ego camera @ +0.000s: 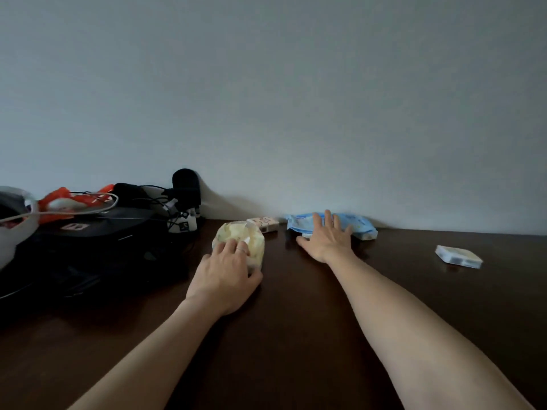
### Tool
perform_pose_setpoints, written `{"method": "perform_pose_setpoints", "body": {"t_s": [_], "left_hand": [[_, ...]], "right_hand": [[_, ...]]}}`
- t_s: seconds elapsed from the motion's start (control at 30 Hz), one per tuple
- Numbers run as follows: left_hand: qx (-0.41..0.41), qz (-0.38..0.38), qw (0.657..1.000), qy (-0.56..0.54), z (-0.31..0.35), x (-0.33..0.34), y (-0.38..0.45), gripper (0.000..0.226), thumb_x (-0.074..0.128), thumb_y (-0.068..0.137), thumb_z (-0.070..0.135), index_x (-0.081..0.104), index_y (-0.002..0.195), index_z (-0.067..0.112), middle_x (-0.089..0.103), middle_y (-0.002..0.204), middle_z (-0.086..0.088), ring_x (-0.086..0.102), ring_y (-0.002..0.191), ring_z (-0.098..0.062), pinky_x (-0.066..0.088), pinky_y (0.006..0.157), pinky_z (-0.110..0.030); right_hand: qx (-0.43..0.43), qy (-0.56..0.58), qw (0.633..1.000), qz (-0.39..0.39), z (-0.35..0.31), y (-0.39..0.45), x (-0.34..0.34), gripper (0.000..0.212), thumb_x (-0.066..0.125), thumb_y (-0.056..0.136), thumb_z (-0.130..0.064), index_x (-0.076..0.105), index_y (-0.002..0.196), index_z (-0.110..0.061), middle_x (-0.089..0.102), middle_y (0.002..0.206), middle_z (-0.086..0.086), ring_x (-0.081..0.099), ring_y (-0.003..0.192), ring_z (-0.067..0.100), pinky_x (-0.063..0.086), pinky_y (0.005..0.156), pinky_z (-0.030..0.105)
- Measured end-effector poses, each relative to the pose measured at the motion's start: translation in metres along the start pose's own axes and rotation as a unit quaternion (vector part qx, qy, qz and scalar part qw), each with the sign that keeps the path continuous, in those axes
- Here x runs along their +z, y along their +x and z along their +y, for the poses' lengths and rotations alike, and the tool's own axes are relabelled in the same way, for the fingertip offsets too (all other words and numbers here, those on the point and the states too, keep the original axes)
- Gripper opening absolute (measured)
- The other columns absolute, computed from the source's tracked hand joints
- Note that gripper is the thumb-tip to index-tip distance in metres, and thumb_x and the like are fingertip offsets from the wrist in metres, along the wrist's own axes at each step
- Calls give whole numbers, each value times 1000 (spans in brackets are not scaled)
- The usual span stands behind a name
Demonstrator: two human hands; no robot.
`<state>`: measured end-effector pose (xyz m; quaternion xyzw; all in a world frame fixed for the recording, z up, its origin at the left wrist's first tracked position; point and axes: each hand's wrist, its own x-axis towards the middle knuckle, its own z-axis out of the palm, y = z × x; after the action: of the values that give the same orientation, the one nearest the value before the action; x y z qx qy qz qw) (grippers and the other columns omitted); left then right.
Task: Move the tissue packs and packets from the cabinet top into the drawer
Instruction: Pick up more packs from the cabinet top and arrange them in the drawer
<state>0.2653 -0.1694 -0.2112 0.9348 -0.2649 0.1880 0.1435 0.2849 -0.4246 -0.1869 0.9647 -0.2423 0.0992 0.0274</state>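
A pale yellow tissue pack (242, 238) lies on the dark wooden cabinet top (296, 335), and my left hand (226, 275) grips its near end, fingers over the top and thumb at its right side. Behind it sits a small beige packet (265, 224). By the wall lies a flat blue pack (359, 224); my right hand (327, 238) rests on it with fingers straight and spread. A small white and blue packet (458, 255) lies alone at the right. The drawer is out of view.
A black bag (97, 247) with cables, a black microphone (186, 184), an orange item (63, 199) and a white rounded container (14, 220) crowd the left side. A plain wall runs right behind the cabinet top.
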Motion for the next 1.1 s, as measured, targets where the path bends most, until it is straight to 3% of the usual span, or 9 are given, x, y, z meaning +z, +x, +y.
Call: {"method": "perform_pose_setpoints", "body": {"t_s": [0.13,0.3,0.4,0.6,0.77,0.87,0.97,1.03,1.1], "left_hand": [[8,8,1000,-8,-2,7,9,52,45,93,54,52,133,21,51,128,5,45,126,-19,46,98,-40],[6,9,1000,-22,1,1,5,47,46,96,50,51,130,19,51,127,5,46,125,-19,49,95,-39],[9,7,1000,-20,6,-9,-5,43,43,100,48,50,129,17,52,126,4,48,123,-20,51,88,-37],[13,-28,999,-38,16,-41,-56,43,43,102,48,49,131,17,50,126,4,45,125,-18,49,83,-35],[23,-22,995,-98,35,-73,-128,35,44,102,49,51,115,17,51,115,2,50,117,-22,41,74,-35],[-24,27,981,-189,60,-95,-183,31,45,102,50,49,101,20,49,107,5,54,107,-24,44,72,-37],[-35,104,971,-215,81,-103,-254,29,45,102,50,48,101,21,45,110,10,51,106,-19,40,66,-32],[1,156,969,-194,86,-101,-305,27,48,102,48,47,102,21,47,120,8,50,109,-16,42,58,-29],[25,191,964,-185,84,-90,-358,28,54,100,45,48,105,17,47,128,5,51,113,-17,44,56,-27]], "right_hand": [[0,-49,998,30,-11,28,7,62,41,96,-64,49,142,-24,52,143,9,45,132,31,39,105,48],[-58,-142,985,78,-18,11,-11,32,46,101,-18,63,128,-18,68,125,8,62,118,29,50,90,38],[-78,-136,984,81,-7,-21,-17,29,47,101,-16,68,122,-16,70,122,8,65,115,28,50,87,35],[-89,-30,988,123,44,-133,-20,25,41,106,-36,62,112,-23,72,99,3,68,88,29,45,62,36],[-91,41,988,120,60,-238,-49,31,38,103,-43,62,94,-26,70,88,0,67,80,27,47,63,37],[-73,110,977,166,56,-306,-61,31,45,100,-41,55,77,-22,55,68,-6,64,71,26,33,56,35],[-52,242,944,219,49,-380,-54,39,49,101,-40,42,66,-23,47,58,-8,52,55,12,29,51,32],[-59,315,909,266,45,-431,-40,37,51,101,-37,39,68,-26,47,65,-12,47,58,9,33,55,30],[-95,336,882,317,44,-478,-17,20,54,100,-32,55,83,-23,53,78,-13,53,72,13,37,65,28]]}}
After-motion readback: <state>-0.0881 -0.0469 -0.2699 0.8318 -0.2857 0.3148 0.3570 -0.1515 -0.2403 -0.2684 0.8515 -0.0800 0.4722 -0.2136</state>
